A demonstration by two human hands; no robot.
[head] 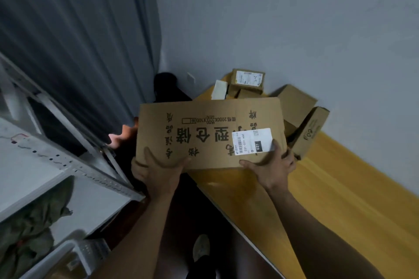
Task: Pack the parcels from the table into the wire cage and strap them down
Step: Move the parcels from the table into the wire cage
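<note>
Yellow wooden bench (340,206) stands along the wall. Several cardboard parcels (294,102) lie heaped at its far end, some tilted.

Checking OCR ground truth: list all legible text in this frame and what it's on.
"2000X1200X1500", upside down: large flat carton held by both hands.
Big Chinese characters on the same carton: upside down, partly covered, not transcribed.
"031 031 A40" and "031": white shipping label on that carton.
Labels on small parcels behind: too small.
</note>
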